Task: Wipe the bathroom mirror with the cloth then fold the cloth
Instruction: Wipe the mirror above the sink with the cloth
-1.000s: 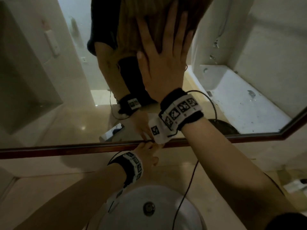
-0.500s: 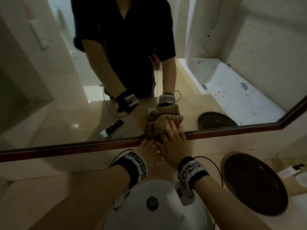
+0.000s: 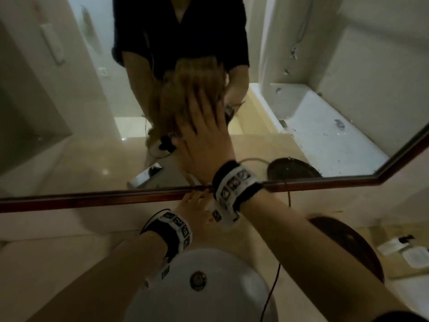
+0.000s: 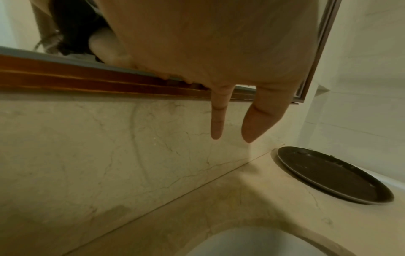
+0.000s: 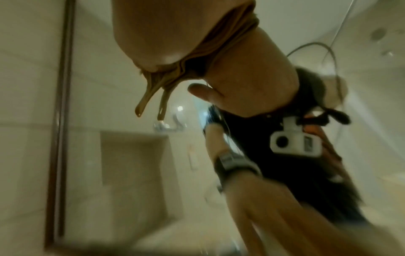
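The step in hand is judged to be the wiping of the large wood-framed bathroom mirror [image 3: 69,112], with folding not yet begun. The right hand [image 3: 204,138] is laid flat on the glass with fingers spread and straight, and the tan ribbed cloth [image 3: 185,89] is pressed beneath the palm and fingers, its bunched bulk showing above and to the left of the fingertips; in the right wrist view a fold of the same cloth [image 5: 203,50] is seen squeezed between the palm and the glass, two loose ends hanging below. The cloth is carried by pressure, not gripped. The left hand [image 3: 195,208] is placed below the right wrist, at the dark wooden lower frame rail [image 3: 92,199]; in the left wrist view two fingers [image 4: 218,119] hang straight and nothing is seen held, though the remaining fingertips are hidden at the rail. It is judged that a good stroke calls for even palm pressure, so that the cloth is not shed, and for overlapping passes carried to the rail. The bunched cloth should be flattened to widen contact. A white round basin [image 3: 232,287] lies beneath both wrists and a dark round tray [image 3: 362,252] to the right of the right forearm; a dropped cloth would probably land in the basin.
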